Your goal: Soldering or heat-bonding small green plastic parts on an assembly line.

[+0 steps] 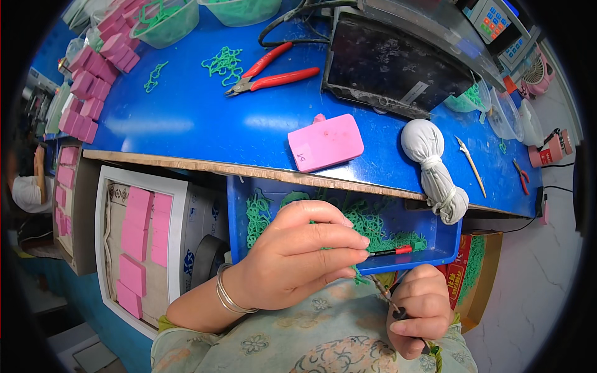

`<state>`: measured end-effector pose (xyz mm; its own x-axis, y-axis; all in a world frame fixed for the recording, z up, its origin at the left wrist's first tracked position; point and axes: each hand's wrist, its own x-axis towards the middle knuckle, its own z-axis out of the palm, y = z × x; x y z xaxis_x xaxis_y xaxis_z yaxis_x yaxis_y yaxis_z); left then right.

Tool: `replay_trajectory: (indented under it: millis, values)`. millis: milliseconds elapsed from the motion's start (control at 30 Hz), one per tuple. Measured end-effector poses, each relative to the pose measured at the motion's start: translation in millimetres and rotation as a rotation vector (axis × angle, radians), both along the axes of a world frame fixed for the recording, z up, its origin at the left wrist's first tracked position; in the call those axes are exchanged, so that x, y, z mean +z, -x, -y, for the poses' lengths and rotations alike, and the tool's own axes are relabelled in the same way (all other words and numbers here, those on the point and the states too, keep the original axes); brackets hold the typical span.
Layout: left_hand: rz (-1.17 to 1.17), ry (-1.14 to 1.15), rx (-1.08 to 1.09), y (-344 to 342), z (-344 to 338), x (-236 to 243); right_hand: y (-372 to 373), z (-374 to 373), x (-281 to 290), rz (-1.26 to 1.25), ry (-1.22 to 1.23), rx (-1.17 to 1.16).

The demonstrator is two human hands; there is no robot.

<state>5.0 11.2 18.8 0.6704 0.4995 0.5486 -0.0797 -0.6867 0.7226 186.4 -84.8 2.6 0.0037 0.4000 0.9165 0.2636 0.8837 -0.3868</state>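
My left hand [305,252] is closed, thumb and fingertips pinched together over the front of a blue tray [453,239]. A small bit of a green openwork piece [359,277] shows below its fingertips; the rest is hidden by the fingers. Beside it, my right hand [423,311] is wrapped round a slim tool like a soldering iron [382,291], with a metal shaft and a black collar. The shaft points up toward the left fingertips. Behind the hands, tangled green pieces [367,224] fill the tray, and a black and red stick-like tool [401,250] lies there.
On the blue table [205,130] are red-handled cutters [273,76], a pink block [326,143], a tied white cloth bundle [429,161] and a thin pointed tool [472,168]. A dark box-like unit [392,62] stands behind. Pink blocks fill a white-framed drawer [177,248] at left.
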Motion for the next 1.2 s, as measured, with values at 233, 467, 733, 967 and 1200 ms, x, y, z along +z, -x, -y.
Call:
replay_trajectory:
  millis: [233, 467, 733, 967, 1200]
  values:
    - [0.010, -0.019, 0.003, -1, 0, -1, -5, 2, -2, -0.021, -0.050, -0.112]
    - [-0.058, -0.144, 0.053, 0, 4, -2, -8, 2, 26, 0.404, 0.500, -0.248]
    - [-0.048, -0.176, 0.098, -1, 7, -3, -2, -1, 24, 0.413, 0.455, -0.320]
    - [-0.019, -0.133, 0.096, 0, 6, -5, -3, -2, 22, 0.399, 0.442, -0.317]
    - [-0.010, -0.069, 0.084, 1, 6, -4, -2, -3, 19, 0.388, 0.460, -0.310]
